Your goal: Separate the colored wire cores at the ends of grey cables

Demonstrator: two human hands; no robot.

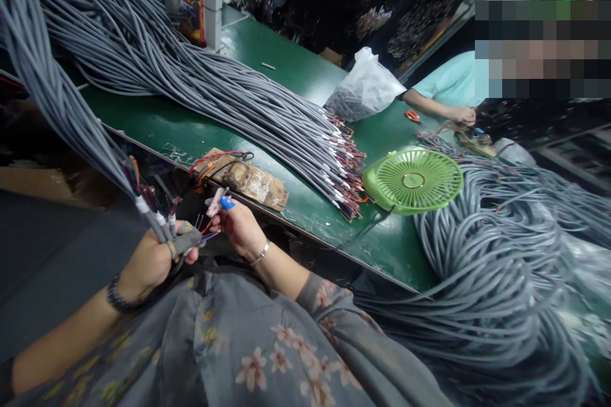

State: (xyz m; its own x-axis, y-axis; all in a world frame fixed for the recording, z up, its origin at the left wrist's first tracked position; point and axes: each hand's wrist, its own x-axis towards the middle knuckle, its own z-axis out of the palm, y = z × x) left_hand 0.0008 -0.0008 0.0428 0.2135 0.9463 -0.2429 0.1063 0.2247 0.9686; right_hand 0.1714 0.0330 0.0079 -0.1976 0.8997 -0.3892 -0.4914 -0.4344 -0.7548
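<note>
My left hand (160, 251) is closed round the lower ends of several grey cables (151, 221), which hang down from the upper left. Grey wrapping with yellowish bands covers one of its fingers. Thin coloured wires (204, 226) fan out of the cable end between my two hands. My right hand (243, 232) is pinched at the tips of these wires, its fingers curled. A blue wrap (228, 203) covers one fingertip, and a pinkish wrap (216, 202) shows beside it. White bands circle the cables near their stripped ends.
A long bundle of grey cables (224, 95) lies across the green table (291, 79). By the front edge sits a worn wooden block (267, 189). A green fan (413, 181), a plastic bag (365, 86), orange-handled snips (412, 116) and coiled cables (482, 254) are rightward. Across the table, a co-worker's hand (462, 116) handles cables.
</note>
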